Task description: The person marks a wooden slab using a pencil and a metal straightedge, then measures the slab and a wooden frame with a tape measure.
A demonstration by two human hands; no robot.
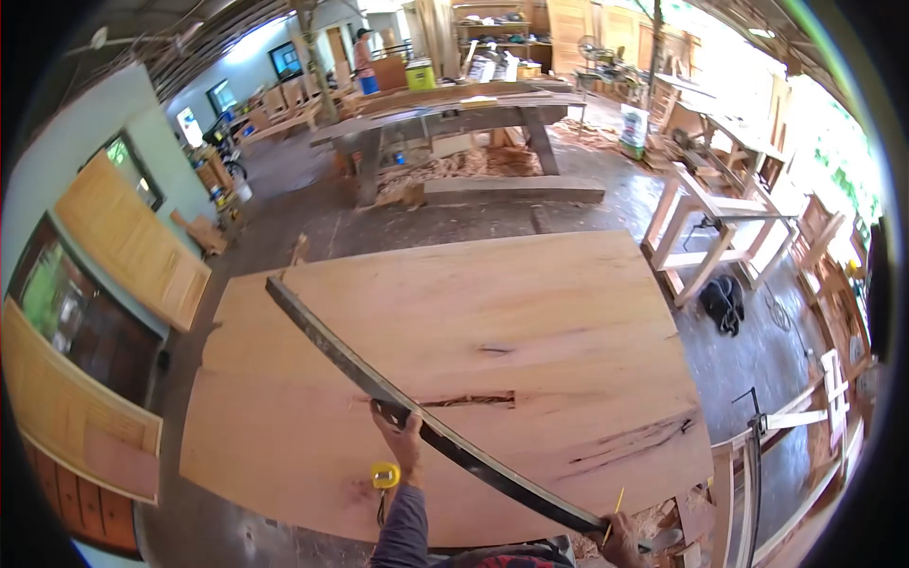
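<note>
A long dark straight bar (331, 349), bowed by the lens, lies slantwise over a large wooden panel (426, 312). My left hand (403, 440) grips the bar near its middle, thumb and fingers closed about its edge. At the near right end, my right hand (622, 541) is closed around the bar, with a yellow pencil (614, 516) sticking up from its fingers. A yellow tape measure (384, 475) rests on the panel beside my left wrist. The panel's surface has a long crack (469, 401) and dark streaks (634, 443).
A heavy workbench (454, 118) stands beyond the panel, with wood shavings below. Right of it are a wooden frame (715, 227), a black bag (722, 305) and a clamp (755, 426). Door panels (133, 251) lean along the left wall. A person (364, 59) stands far back.
</note>
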